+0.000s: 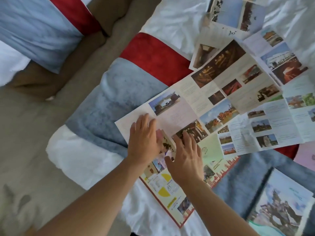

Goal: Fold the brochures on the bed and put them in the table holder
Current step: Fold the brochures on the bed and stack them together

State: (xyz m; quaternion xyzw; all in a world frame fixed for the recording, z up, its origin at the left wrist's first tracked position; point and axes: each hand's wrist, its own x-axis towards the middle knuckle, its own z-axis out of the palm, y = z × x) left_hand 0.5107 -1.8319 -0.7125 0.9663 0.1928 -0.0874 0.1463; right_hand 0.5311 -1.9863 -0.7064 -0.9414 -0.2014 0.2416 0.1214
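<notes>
Hands flat and open: left hand and right hand rest on brochures.

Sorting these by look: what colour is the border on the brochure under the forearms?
Red, edging the brochure; the head view shows it.

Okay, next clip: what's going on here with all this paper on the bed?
A person is leaning over a bed strewn with unfolded brochures. Both hands lie flat and open: the left hand on the pale end panel of a long photo brochure, the right hand across where that sheet overlaps a red-edged brochure. Neither has a grip on anything. Every brochure in sight is still spread open, and no holder is in view.
</notes>
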